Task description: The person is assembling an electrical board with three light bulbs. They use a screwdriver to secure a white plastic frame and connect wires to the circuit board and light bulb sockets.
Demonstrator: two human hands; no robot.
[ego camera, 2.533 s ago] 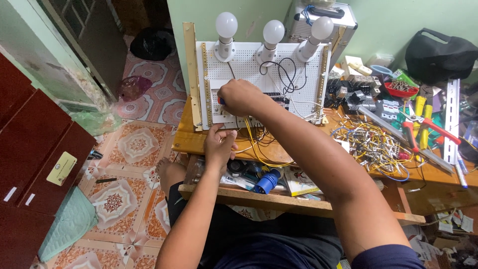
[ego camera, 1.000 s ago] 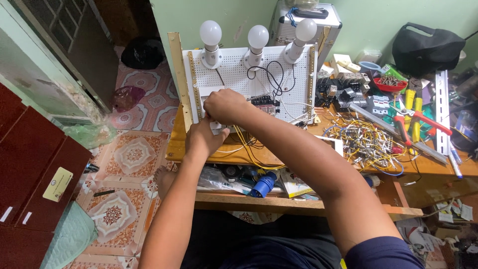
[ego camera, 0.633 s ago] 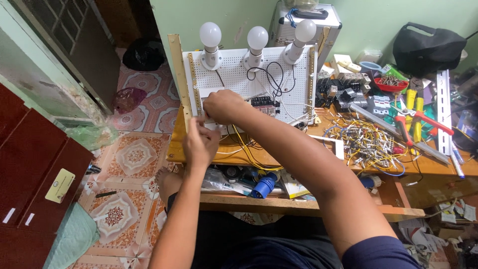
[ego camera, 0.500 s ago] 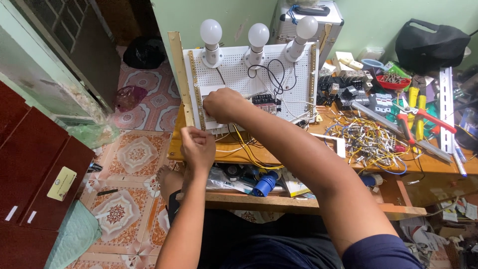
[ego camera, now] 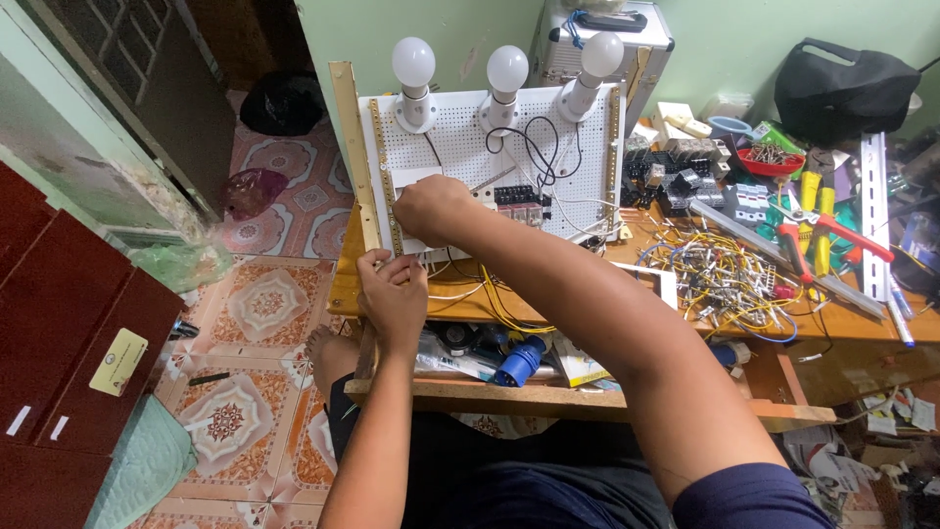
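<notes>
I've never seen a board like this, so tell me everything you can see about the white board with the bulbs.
The white pegboard is a perforated panel propped up at the back of the wooden bench. Three white bulbs in sockets line its top edge; black wires loop below them. The right hand rests on its lower left, the left hand beneath at its bottom edge.

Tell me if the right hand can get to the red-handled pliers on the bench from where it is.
Probably yes. The right hand rests on the white pegboard, and the red-handled pliers lie in the open on the bench's right side. Only the loose wire tangle lies between, low enough to reach over.
</notes>
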